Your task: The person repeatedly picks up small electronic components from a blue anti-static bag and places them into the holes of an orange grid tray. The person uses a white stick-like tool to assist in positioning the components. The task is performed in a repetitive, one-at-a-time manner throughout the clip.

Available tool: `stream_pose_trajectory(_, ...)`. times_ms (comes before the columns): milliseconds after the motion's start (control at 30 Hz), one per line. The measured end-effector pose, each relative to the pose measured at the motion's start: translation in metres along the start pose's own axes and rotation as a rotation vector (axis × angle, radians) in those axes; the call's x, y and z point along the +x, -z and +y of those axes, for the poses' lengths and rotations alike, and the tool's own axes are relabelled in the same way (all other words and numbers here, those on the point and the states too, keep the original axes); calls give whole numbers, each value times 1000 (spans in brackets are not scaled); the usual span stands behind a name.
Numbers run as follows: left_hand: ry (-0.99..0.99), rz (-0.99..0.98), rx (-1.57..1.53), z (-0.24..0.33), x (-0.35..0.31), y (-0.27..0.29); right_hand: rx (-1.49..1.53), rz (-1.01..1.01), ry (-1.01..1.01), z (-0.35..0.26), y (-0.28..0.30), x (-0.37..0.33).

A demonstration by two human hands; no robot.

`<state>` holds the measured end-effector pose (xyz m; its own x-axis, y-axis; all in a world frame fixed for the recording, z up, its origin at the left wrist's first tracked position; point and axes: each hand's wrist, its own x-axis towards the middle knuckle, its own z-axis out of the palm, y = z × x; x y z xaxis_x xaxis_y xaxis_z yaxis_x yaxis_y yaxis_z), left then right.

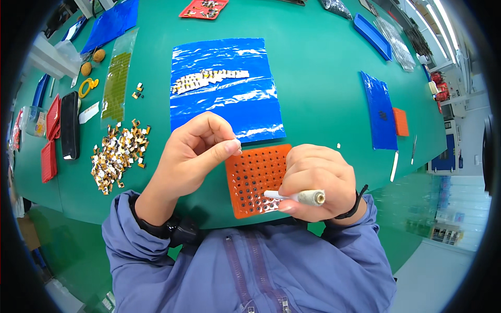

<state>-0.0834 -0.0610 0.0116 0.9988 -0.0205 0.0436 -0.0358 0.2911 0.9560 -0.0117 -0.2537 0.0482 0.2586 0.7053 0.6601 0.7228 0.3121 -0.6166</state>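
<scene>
My left hand [194, 152] is closed in a pinch at the upper left corner of an orange tray [233, 206]. A tiny pale bit shows at its fingertips, too small to name. My right hand [322, 175] is wrapped round a white pen-shaped tool [309, 197] with a taped end, over the tray's right side. The tray has rows of holes, and small dark round pieces with pale rims sit in those nearest me. Beyond it lies a shiny blue sheet [227, 117] bearing a slanting row of small white-and-brown parts [201, 81].
Left of my left hand is a loose heap of small white-and-brown parts [119, 156]. Behind it are a bag of greenish strips [116, 83], yellow scissors [86, 88] and a black case [69, 125]. A blue packet [377, 112] and tweezers [414, 149] lie to the right.
</scene>
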Motion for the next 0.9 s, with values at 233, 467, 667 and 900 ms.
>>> stream_pose_trajectory(233, 31, -6, 14, 3, 0, -1, -20, -36, 11, -2, -3, 2)
stream_pose_trajectory(467, 22, 3, 8, 3, 0, -1, 81, 40, -94, 3, 5, 1)
stream_pose_trajectory(667, -29, 57, 68, 5, 0, -1, 515, 563, -317, 32, 20, -17)
stream_pose_trajectory(900, -90, 378, 576, 23, -9, 50, 611, 748, -415, 56, 23, -15)
